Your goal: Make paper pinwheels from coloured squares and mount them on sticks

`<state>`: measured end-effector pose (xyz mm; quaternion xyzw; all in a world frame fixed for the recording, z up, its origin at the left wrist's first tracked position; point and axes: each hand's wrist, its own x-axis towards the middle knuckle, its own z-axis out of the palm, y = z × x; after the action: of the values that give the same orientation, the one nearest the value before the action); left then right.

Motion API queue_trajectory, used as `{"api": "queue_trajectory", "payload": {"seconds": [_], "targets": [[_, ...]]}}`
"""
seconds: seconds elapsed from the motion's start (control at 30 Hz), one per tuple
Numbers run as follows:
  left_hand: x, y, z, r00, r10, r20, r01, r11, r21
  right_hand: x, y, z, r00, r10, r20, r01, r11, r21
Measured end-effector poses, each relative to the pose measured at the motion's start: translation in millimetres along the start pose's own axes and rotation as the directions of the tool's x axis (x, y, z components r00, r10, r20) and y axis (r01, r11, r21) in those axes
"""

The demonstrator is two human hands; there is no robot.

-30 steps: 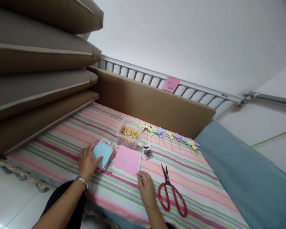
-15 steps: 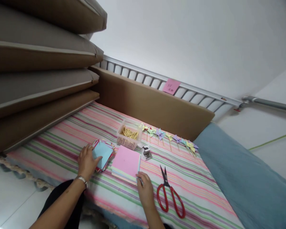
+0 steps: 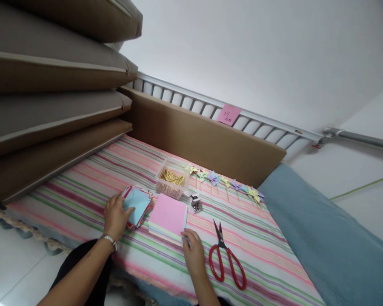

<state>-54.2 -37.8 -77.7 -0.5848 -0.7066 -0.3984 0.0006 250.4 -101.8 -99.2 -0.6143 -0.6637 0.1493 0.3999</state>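
Observation:
My left hand (image 3: 115,216) rests at the left edge of a stack of cut paper squares (image 3: 138,204), its thumb over the light blue top sheet and its fingers along the side. Beside that lies a neater stack of paper squares (image 3: 167,214) with a pink sheet on top and pale edges below. At this stack's lower right corner is my right hand (image 3: 193,248), fingers curled in. A small dark bit shows between thumb and fingers, too hidden to name. Red-handled scissors (image 3: 222,248) lie to the right, blades slightly parted.
Behind the stacks stands a clear plastic box (image 3: 169,191) of gold-coloured sticks, with a small box of metal pieces (image 3: 195,203) near it. Several paper pinwheels (image 3: 225,182) line the brown board (image 3: 198,131). Stacked cushions (image 3: 57,106) rise on the left; striped cloth (image 3: 95,178) covers the surface.
The view has shifted very slightly. Both hands stay at the same stacks, with no clear movement of the paper or scissors.

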Motion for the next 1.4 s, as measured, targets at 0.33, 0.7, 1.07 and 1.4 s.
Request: {"api": "queue_trajectory", "payload": {"seconds": [0.33,0.7,1.07,1.4], "targets": [[2.0,3.9,-15.8,0.971,0.168,-0.172,-0.204,0.955,-0.217,5.0,4.2,-40.7,0.987,0.042,-0.154,-0.071,0.979,-0.191],[15.2,90.5,-47.1,0.857,-0.261,0.445,0.501,0.624,-0.599,-35.1,34.4,-105.5,0.856,0.364,-0.368,-0.501,0.759,-0.415],[14.0,116.2,10.0,0.456,-0.023,0.89,0.89,0.041,-0.454,-30.5,55.4,-90.8,0.921,0.23,-0.313,-0.375,0.737,-0.562],[43.1,97.5,6.2,0.557,-0.017,0.831,0.829,-0.052,-0.557,-28.9,55.8,-101.5,0.837,0.436,-0.331,-0.495,0.861,-0.119]]}}
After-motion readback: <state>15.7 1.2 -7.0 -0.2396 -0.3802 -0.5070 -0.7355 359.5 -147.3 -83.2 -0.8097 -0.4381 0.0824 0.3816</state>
